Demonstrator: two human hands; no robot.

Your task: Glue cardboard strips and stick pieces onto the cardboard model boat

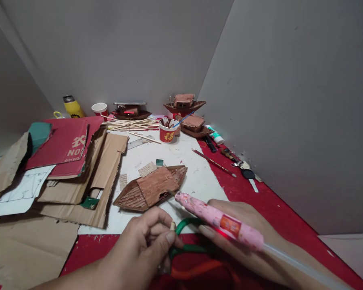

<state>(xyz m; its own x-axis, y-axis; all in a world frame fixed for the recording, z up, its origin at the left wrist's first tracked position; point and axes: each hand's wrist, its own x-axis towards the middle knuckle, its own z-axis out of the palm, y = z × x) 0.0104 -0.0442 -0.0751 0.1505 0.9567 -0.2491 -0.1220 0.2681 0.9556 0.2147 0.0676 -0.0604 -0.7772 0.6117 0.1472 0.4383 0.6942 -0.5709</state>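
Note:
My right hand grips a pink hot glue gun with a clear glue stick trailing behind; its nozzle points left toward a brown model boat of wood strips lying on a white sheet. My left hand pinches a small tan piece between thumb and fingers, just below the glue gun's tip. Green scissor handles and an orange loop lie under both hands on the red table.
Cardboard sheets and red card pile up at the left. At the back stand a red cup with brushes, bamboo skewers, other model boats, a yellow bottle. A brush, keys and a glue tube lie along the right wall.

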